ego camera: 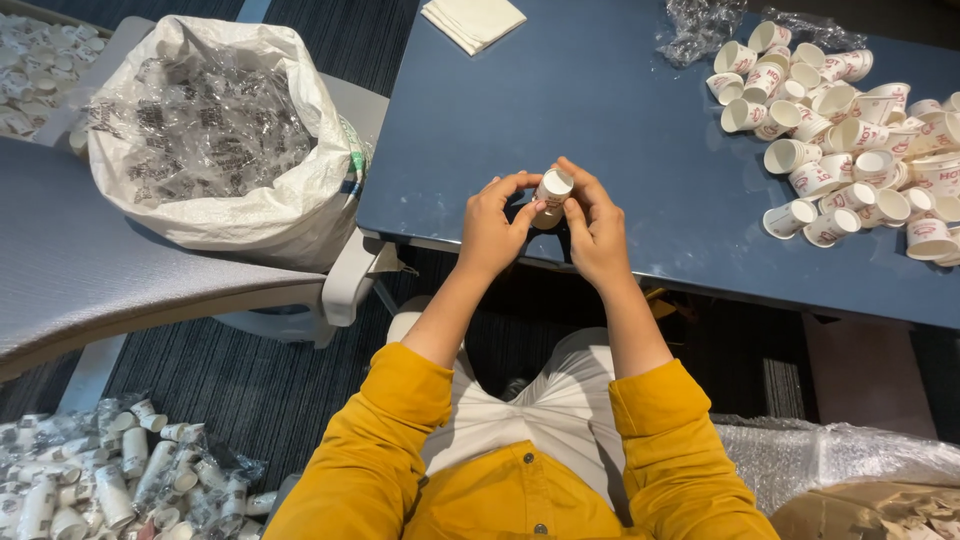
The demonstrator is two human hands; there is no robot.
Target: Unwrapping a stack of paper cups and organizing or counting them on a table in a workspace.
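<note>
A small white paper cup point(552, 190) with red print is held between both hands over the near edge of a dark blue table point(620, 110). My left hand point(492, 228) grips it from the left with fingertips on its rim. My right hand point(594, 228) holds it from the right, fingers curled around its side. A heap of several similar white cups point(850, 130) lies on the table at the far right, away from both hands.
A white woven sack point(215, 130) full of clear wrappers sits on a grey chair at left. Folded cream napkins point(473, 20) and crumpled clear plastic point(700, 25) lie at the table's far side. Wrapped cup stacks point(110, 470) pile on the floor at lower left.
</note>
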